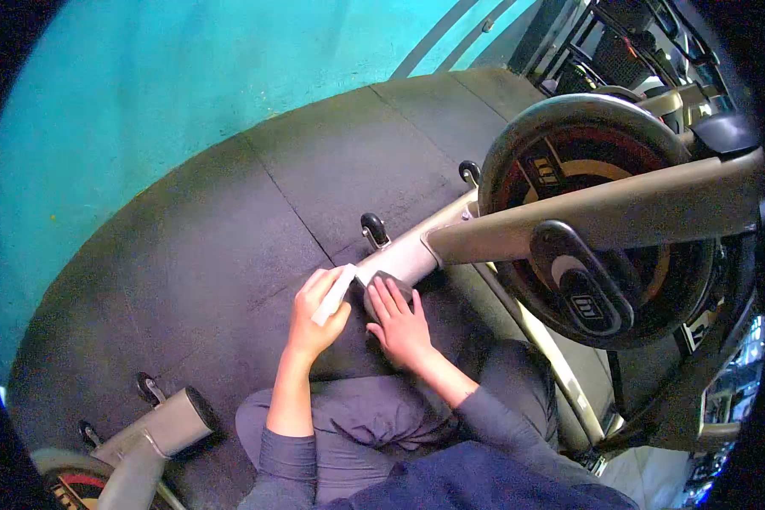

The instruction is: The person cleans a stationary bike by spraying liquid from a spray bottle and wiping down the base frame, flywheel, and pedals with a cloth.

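Note:
My left hand is closed around a white, folded piece that looks like cloth or paper; its upper end is beside the end of a grey metal base bar. On the dark end cap of that bar lies my right hand, palm down, with fingers spread. The bar belongs to an exercise bike with a large round flywheel. A small black caster wheel sticks up from the bar just beyond my hands.
Black rubber mats cover the floor up to a turquoise wall. Another machine's base, with casters, stands at the lower left. The bike frame rises at the right. More equipment shows at the upper right.

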Tool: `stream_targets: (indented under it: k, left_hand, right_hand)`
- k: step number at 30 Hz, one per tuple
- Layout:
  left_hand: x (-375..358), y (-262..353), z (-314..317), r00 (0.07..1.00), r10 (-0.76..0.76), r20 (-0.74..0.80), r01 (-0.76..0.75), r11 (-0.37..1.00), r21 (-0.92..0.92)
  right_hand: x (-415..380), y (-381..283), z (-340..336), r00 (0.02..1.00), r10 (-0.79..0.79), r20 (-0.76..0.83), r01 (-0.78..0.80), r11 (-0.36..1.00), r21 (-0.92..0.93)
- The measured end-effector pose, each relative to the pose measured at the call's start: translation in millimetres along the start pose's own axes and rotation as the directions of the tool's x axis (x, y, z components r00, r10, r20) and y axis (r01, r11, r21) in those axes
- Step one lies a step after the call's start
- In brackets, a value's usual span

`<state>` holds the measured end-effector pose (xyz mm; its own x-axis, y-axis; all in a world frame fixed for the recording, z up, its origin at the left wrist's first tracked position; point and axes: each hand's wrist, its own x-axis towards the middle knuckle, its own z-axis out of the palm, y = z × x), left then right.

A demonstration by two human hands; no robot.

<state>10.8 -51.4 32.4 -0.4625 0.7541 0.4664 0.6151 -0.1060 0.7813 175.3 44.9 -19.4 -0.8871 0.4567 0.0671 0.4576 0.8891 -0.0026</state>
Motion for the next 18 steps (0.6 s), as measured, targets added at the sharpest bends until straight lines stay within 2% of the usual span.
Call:
stream_targets:
  k: [2,7,9,13,14,15,17,18]
  left_hand:
    - [-1,-1,2,0.999,-0.039,0.011,0.040,0.997,-0.060]
    - [-2,2,2,0.999,-0.050,0.013,0.051,0.997,-0.052]
    - [-1,1,0,0.998,-0.061,0.011,0.061,0.997,-0.047]
    - [-1,2,0,0.999,-0.033,0.009,0.033,0.999,-0.043]
    - [-1,2,0,0.999,-0.032,0.015,0.033,0.999,-0.039]
    - [-2,1,1,0.999,-0.028,0.017,0.029,0.999,-0.037]
    - [-5,-4,2,0.998,-0.058,0.000,0.058,0.996,-0.073]
    - [-3,-5,0,0.999,-0.054,-0.002,0.054,0.996,-0.069]
  right_hand:
    - [-3,-1,2,1.000,-0.001,0.001,0.001,1.000,-0.029]
    - [25,-10,19,0.999,0.022,-0.027,-0.023,0.999,-0.048]
    - [38,-15,26,0.997,0.051,-0.058,-0.060,0.985,-0.163]
    - [57,-11,34,0.997,0.016,-0.073,-0.026,0.991,-0.129]
    - [66,-9,37,0.967,-0.046,-0.252,0.021,0.995,-0.100]
    - [77,-8,33,0.966,-0.043,-0.256,0.018,0.995,-0.098]
    - [98,-8,25,0.996,-0.085,0.020,0.085,0.996,0.022]
    - [102,-9,25,0.979,-0.124,-0.163,0.130,0.991,0.025]
